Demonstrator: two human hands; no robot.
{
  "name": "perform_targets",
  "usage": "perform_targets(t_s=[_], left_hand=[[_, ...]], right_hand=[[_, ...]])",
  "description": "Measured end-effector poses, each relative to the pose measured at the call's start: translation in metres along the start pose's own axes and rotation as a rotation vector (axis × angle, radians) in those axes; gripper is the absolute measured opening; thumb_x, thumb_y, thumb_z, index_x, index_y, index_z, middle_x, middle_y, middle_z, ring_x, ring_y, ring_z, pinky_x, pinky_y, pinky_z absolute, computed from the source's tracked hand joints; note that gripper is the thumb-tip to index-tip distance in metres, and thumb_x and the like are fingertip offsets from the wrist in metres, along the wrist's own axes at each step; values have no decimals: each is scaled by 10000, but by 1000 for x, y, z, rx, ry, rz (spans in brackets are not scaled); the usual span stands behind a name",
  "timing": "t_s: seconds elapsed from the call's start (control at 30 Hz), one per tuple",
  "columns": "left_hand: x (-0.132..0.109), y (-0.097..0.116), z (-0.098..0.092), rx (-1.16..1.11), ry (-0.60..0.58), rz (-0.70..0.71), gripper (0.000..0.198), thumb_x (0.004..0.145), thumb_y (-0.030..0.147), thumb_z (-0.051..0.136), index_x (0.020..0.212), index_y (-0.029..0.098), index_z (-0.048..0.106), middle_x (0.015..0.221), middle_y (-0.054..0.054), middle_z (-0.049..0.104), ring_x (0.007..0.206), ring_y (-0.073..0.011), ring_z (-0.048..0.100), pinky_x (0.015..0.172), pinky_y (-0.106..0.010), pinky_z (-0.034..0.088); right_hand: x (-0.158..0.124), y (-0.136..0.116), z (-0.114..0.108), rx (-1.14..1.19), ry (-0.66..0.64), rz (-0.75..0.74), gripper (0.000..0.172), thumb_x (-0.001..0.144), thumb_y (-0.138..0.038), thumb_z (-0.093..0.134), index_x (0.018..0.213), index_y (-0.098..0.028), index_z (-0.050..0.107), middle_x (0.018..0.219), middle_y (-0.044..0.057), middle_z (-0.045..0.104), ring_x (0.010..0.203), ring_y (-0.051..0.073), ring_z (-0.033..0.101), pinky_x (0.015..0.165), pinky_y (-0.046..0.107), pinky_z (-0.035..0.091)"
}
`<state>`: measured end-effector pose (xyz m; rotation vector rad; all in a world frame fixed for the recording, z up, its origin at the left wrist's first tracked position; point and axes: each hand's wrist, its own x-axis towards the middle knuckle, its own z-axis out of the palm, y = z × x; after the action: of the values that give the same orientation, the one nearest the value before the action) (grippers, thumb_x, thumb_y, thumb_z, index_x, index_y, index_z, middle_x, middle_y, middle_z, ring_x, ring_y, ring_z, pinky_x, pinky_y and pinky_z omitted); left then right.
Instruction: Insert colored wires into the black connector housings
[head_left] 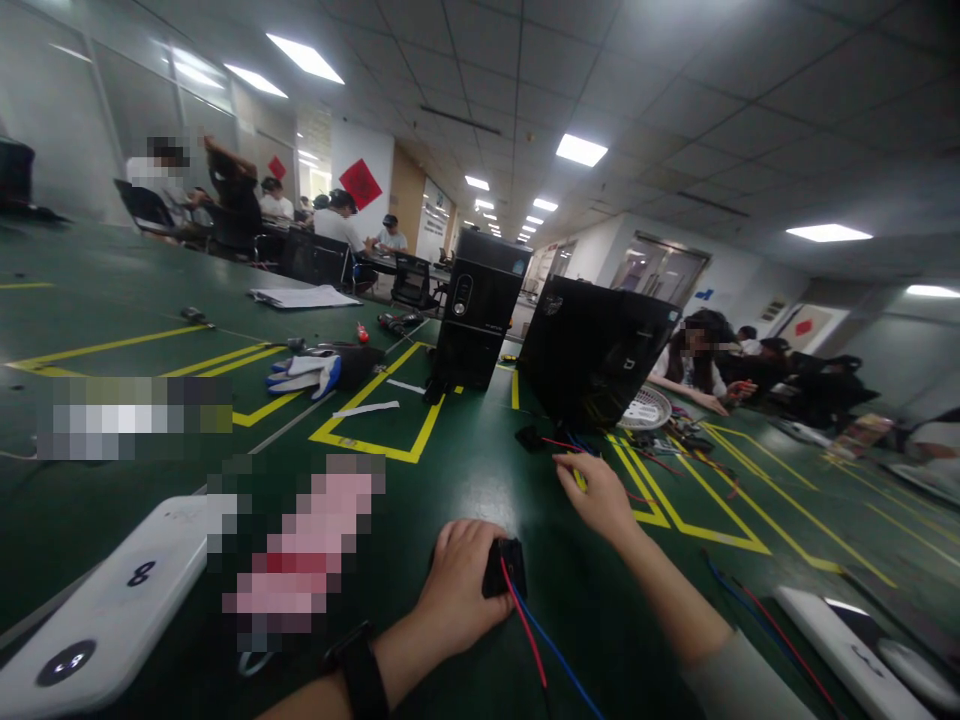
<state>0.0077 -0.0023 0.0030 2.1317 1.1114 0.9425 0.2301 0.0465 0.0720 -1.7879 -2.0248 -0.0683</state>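
My left hand (466,585), with a dark band on its wrist, is wrapped round a small black box (507,567) on the green table. A red wire (531,627) and a blue wire (555,655) run from the box toward me. To the right, my right hand (596,490) is over the table with its fingers pressed together. Something yellow shows beneath these fingers, but I cannot tell whether it is held. Just beyond the fingertips lie thin red and blue wires and a small black piece (531,437).
Two black computer cases (484,310) stand ahead. Blue-and-white gloves (319,370) and a white power bank (112,610) lie left. A white basket (646,409) and loose wires are at right. Yellow tape marks the table (360,520). A person (701,360) sits across.
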Motion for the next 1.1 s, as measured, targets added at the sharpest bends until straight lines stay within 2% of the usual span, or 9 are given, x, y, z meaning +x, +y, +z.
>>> perform_targets(t_s=[0.1,0.17,0.3,0.4,0.5,0.57,0.7,0.9,1.1], left_hand=[[0,0,-1,-1,0,-4,388,603,211,707,959,233,554,971,-19,585,967,-253,490,896,-383,319],[0,0,-1,9,0,-6,390,606,216,711,962,231,552,971,-17,584,965,-250,493,885,-377,328],[-2,-1,0,32,9,12,387,619,249,719,965,229,547,981,-19,580,969,-252,493,874,-375,337],[-2,-3,2,33,14,23,392,617,250,724,965,230,543,981,-19,579,963,-252,495,868,-375,340],[-2,-4,3,32,17,24,408,604,242,735,962,231,541,974,-21,579,950,-253,498,851,-371,349],[-2,-4,3,35,16,28,404,616,276,741,964,228,541,972,-23,580,945,-255,501,841,-369,353],[-2,-6,4,47,21,35,400,642,357,744,959,221,541,967,-26,581,937,-256,506,835,-370,356],[-1,-6,5,54,19,33,410,624,386,758,930,219,543,936,-26,579,913,-255,509,833,-375,355],[0,-2,3,68,20,29,344,644,338,728,902,216,537,911,-19,571,904,-245,511,844,-372,351]], right_hand=[[-49,-20,-4,155,-121,14,273,911,-323,413,851,-189,644,753,23,691,699,154,645,630,247,488],[-79,-34,-1,281,-203,43,311,923,-364,397,735,-186,570,663,4,666,607,131,632,560,219,477],[-111,-56,10,870,-407,279,266,859,-445,513,813,-193,444,655,-11,634,515,113,593,478,203,437],[-117,-64,16,1001,-476,353,337,811,-484,567,909,-193,428,609,-48,583,420,88,518,396,177,363],[-118,-65,18,935,-459,331,368,809,-466,577,1008,-176,470,548,-92,477,384,68,414,373,171,304],[-119,-64,18,848,-432,291,318,818,-423,580,993,-160,538,542,-87,438,431,69,395,414,178,307],[-121,-59,15,690,-394,255,224,812,-362,592,877,-153,640,560,-55,458,516,90,416,490,198,327],[-121,-57,9,529,-281,259,227,825,-345,555,752,-161,666,551,-28,505,524,113,461,496,214,325],[-124,-65,9,471,-164,115,257,852,-337,540,682,-172,639,594,-14,518,554,119,474,521,223,325]])
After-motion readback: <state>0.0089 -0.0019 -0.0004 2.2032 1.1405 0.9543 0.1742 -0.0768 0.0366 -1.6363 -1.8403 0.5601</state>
